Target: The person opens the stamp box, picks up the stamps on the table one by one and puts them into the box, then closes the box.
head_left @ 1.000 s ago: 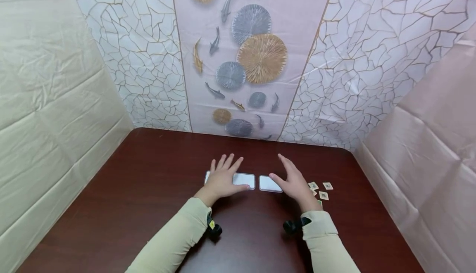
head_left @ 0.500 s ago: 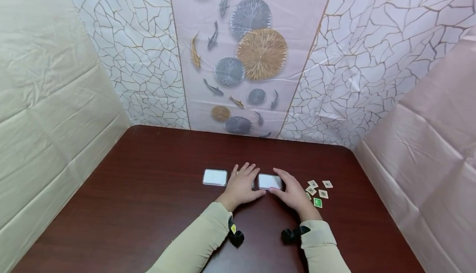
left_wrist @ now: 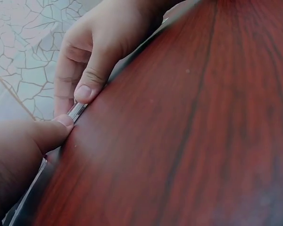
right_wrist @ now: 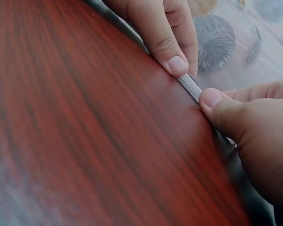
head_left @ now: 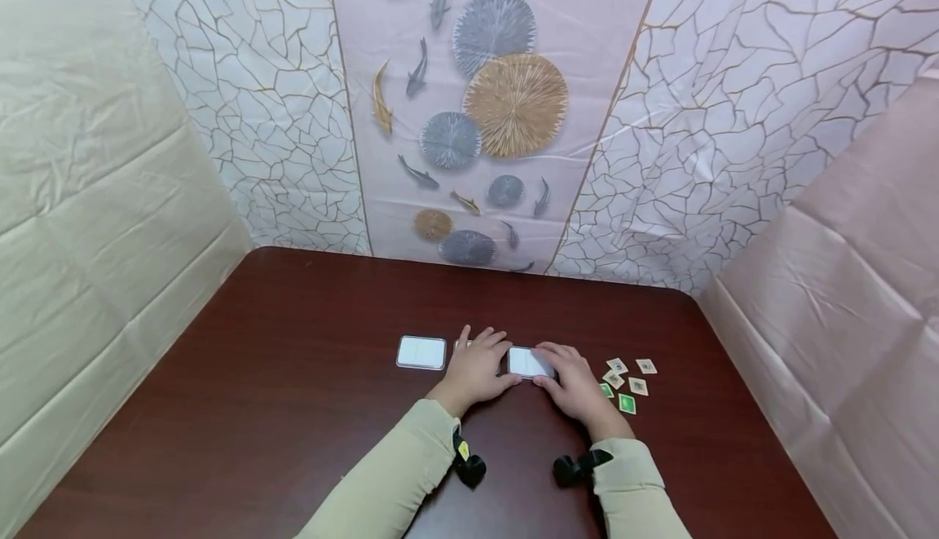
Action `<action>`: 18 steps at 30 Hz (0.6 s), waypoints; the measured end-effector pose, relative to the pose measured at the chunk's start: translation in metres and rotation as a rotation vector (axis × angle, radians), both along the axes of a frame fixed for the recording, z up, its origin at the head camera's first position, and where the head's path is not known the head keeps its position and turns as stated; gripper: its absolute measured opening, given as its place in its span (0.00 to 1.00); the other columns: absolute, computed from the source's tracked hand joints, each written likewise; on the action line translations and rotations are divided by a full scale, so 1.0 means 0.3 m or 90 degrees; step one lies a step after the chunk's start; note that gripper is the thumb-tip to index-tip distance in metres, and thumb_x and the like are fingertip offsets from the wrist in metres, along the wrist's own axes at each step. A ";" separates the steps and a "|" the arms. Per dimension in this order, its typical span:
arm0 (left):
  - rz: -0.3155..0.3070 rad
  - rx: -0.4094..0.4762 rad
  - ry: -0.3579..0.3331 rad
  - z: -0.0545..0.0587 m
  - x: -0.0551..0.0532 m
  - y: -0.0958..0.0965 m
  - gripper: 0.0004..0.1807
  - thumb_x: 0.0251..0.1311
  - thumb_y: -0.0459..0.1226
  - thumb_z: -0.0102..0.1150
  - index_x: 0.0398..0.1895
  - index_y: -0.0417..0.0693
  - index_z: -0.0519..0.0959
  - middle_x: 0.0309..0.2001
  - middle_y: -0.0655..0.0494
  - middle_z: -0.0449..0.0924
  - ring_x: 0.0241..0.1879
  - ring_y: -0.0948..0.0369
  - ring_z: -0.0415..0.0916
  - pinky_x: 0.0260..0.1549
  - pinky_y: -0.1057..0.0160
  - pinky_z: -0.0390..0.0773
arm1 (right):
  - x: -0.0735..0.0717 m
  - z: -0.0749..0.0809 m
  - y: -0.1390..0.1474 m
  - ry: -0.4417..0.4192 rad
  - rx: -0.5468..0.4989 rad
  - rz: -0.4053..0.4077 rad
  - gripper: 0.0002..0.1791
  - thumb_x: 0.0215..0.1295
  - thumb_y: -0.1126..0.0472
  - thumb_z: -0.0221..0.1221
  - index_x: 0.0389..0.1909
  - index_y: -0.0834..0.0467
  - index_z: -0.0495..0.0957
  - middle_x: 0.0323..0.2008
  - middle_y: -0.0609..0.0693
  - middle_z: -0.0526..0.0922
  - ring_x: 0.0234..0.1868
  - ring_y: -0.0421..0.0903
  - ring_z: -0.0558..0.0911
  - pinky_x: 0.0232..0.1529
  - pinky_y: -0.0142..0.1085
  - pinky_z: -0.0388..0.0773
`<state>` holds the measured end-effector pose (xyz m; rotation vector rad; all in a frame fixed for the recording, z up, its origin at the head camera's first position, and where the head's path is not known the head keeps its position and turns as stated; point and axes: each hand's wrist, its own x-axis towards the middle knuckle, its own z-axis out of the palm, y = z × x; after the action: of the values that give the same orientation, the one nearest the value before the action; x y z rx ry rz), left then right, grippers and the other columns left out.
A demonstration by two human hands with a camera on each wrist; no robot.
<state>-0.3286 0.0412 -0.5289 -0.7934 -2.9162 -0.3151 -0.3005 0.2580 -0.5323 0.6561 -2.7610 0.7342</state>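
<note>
A flat white rectangular plate with a clear rim lies on the table between both hands. My right hand pinches its right part, thumb on the near edge and fingers over the far edge. At its left end, my left hand holds it too, thumb against the near edge and fingers reaching to the far corner. In the right wrist view the clear layered rim shows between the two thumbs. A similar white plate lies further left. Another is mostly hidden under my left hand.
Several small square tiles lie to the right, some beige and two green. The dark red wooden table ends at patterned cloth walls at the back and sides.
My left hand has moved right from the left plates to the right-hand plate. My right hand has lowered and its fingers have closed in on that plate. The green tiles have come into view.
</note>
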 end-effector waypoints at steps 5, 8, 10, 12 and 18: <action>-0.003 0.008 0.000 -0.008 -0.006 0.003 0.37 0.64 0.65 0.55 0.69 0.56 0.74 0.72 0.59 0.68 0.75 0.56 0.58 0.74 0.40 0.47 | 0.004 -0.002 0.003 -0.005 -0.010 0.004 0.25 0.67 0.61 0.65 0.64 0.61 0.76 0.64 0.60 0.75 0.66 0.63 0.70 0.62 0.64 0.64; -0.002 0.013 0.000 -0.013 -0.008 0.006 0.37 0.64 0.65 0.55 0.69 0.56 0.74 0.72 0.60 0.68 0.76 0.57 0.57 0.74 0.40 0.46 | 0.003 -0.003 0.005 -0.007 -0.013 0.005 0.25 0.67 0.61 0.64 0.64 0.61 0.76 0.64 0.60 0.75 0.66 0.63 0.70 0.62 0.64 0.63; -0.002 0.019 -0.001 -0.014 -0.008 0.007 0.36 0.63 0.65 0.56 0.68 0.56 0.75 0.72 0.60 0.69 0.76 0.57 0.57 0.74 0.41 0.46 | 0.003 -0.004 0.006 -0.008 -0.015 0.004 0.25 0.67 0.60 0.64 0.64 0.60 0.77 0.64 0.60 0.75 0.66 0.63 0.70 0.62 0.64 0.63; -0.001 0.028 -0.003 -0.013 -0.007 0.008 0.36 0.63 0.64 0.57 0.68 0.56 0.75 0.72 0.60 0.69 0.76 0.57 0.56 0.74 0.41 0.46 | 0.001 -0.005 0.006 -0.007 -0.017 0.005 0.24 0.67 0.60 0.64 0.63 0.61 0.77 0.64 0.60 0.76 0.66 0.63 0.70 0.62 0.65 0.63; 0.000 0.046 -0.009 -0.004 -0.011 0.007 0.35 0.62 0.63 0.60 0.67 0.55 0.76 0.71 0.61 0.69 0.77 0.58 0.53 0.74 0.41 0.44 | -0.009 -0.005 0.003 -0.009 -0.027 0.009 0.24 0.67 0.61 0.64 0.63 0.62 0.77 0.64 0.61 0.76 0.66 0.64 0.70 0.63 0.65 0.63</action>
<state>-0.3320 0.0434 -0.5301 -0.7838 -2.8985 -0.4258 -0.3032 0.2589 -0.5339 0.6659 -2.7477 0.8007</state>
